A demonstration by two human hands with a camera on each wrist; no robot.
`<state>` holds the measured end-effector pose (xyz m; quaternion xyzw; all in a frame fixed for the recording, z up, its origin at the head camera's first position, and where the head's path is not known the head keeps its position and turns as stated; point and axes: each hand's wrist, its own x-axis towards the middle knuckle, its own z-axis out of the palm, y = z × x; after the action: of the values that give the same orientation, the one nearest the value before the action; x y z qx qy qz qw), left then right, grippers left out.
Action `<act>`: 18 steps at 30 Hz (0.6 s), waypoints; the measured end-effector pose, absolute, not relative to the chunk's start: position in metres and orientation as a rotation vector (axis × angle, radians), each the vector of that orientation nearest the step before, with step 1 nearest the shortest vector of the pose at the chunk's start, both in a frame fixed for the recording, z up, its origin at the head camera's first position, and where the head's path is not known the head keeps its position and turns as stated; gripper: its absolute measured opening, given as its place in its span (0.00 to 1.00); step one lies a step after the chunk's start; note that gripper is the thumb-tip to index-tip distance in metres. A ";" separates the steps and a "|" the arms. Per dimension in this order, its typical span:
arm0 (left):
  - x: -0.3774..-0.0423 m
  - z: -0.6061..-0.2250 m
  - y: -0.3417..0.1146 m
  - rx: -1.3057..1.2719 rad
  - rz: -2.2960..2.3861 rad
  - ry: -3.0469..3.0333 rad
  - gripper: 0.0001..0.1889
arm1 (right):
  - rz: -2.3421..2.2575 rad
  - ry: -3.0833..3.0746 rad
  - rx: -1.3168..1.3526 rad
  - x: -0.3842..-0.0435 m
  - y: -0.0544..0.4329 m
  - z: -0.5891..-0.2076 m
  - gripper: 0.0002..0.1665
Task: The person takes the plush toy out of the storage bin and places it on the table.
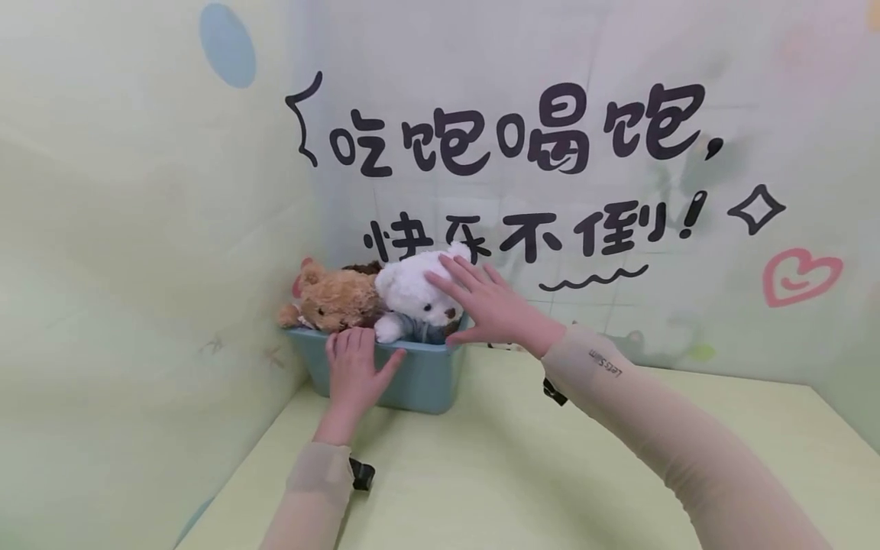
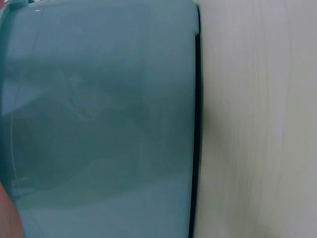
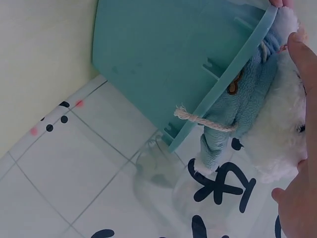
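A teal plastic storage bin (image 1: 415,378) stands in the table's far left corner with plush toys in it. A tan teddy bear (image 1: 337,296) sits at its left. On the right is a white teddy bear (image 1: 409,284) in a blue-grey top (image 3: 247,91), its arm hanging over the bin's end. My left hand (image 1: 357,374) grips the front rim, fingers over the edge and thumb outside. My right hand (image 1: 498,309) lies with spread fingers against the white bear's head and side. Dark brown plush (image 1: 364,267) shows behind them, mostly hidden.
A printed curtain wall (image 1: 536,61) with dark lettering rises behind the bin, and another wall (image 1: 137,267) closes the left side. The pale table (image 1: 536,473) extends forward and right. A rope handle (image 3: 208,121) sticks out from the bin's end.
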<state>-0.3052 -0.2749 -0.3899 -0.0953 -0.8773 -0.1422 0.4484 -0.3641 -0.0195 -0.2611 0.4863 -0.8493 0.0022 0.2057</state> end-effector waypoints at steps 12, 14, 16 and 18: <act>-0.305 -0.392 -0.274 -0.230 -0.349 -2.150 0.38 | 0.078 -2.325 1.305 -0.389 -0.042 -0.249 0.72; -0.305 -0.392 -0.274 -0.229 -0.348 -2.142 0.38 | 0.073 -2.299 1.319 -0.392 -0.045 -0.248 0.72; -0.305 -0.392 -0.274 -0.227 -0.347 -2.132 0.38 | 0.079 -2.272 1.341 -0.393 -0.046 -0.247 0.71; -0.304 -0.392 -0.274 -0.225 -0.345 -2.121 0.38 | 0.081 -2.238 1.357 -0.394 -0.047 -0.245 0.68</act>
<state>-0.3042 -0.2745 -0.3924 -0.0918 -0.8659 -0.1410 0.4710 -0.3942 -0.0467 -0.2454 0.5006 -0.8256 0.0298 0.2585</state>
